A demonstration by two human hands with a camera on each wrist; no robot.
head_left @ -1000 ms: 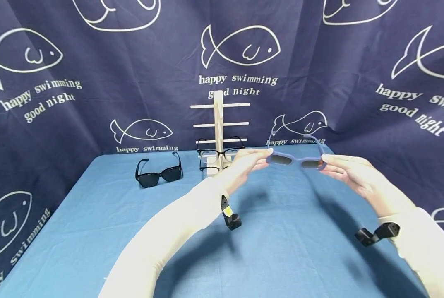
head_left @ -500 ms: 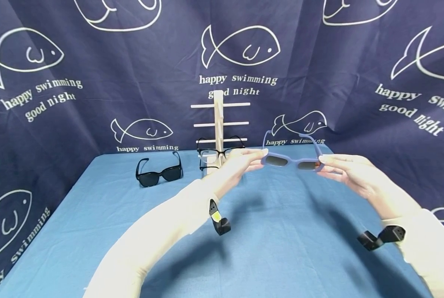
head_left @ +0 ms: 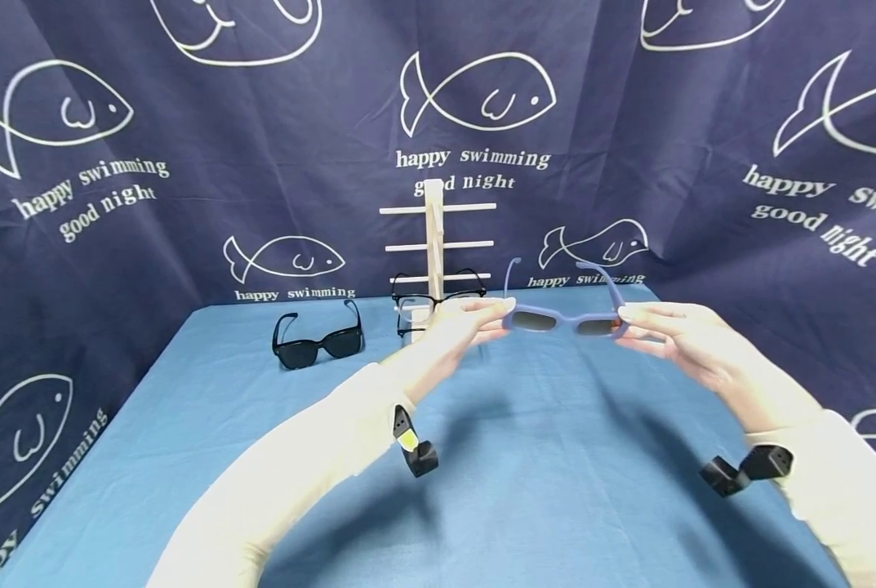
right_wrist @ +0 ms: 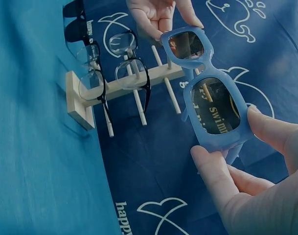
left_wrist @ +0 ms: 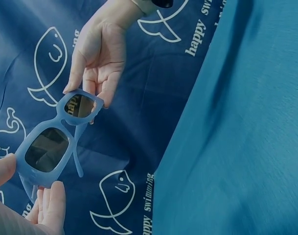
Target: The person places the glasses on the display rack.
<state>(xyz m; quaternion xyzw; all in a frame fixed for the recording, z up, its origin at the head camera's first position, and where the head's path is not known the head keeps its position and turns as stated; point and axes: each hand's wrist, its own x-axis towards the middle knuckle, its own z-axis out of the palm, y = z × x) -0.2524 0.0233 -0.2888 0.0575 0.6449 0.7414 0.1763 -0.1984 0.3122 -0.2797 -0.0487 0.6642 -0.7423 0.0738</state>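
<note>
A pair of blue-framed sunglasses [head_left: 566, 319] with dark lenses is held up over the table, temples unfolded and pointing away towards the backdrop. My left hand [head_left: 461, 325] pinches its left end between thumb and fingers. At the opposite end my right hand [head_left: 683, 333] pinches the frame by the corner, as the right wrist view also shows close up. Just behind my left hand rises a wooden glasses stand [head_left: 433, 233] with several crossbars. Two pairs of black-rimmed eyeglasses [right_wrist: 148, 85] hang on its lower bars, partly hidden by that hand in the head view.
Black sunglasses [head_left: 320, 349] sit on the blue tablecloth [head_left: 526, 490], left of the stand, with their temples open. A dark blue fish-print curtain [head_left: 276, 180] hangs behind and at both sides of the table. Each wrist carries a small black camera [head_left: 417, 447].
Both hands have shifted left with the blue sunglasses, bringing them closer to the stand. The grip at both ends stays the same.
</note>
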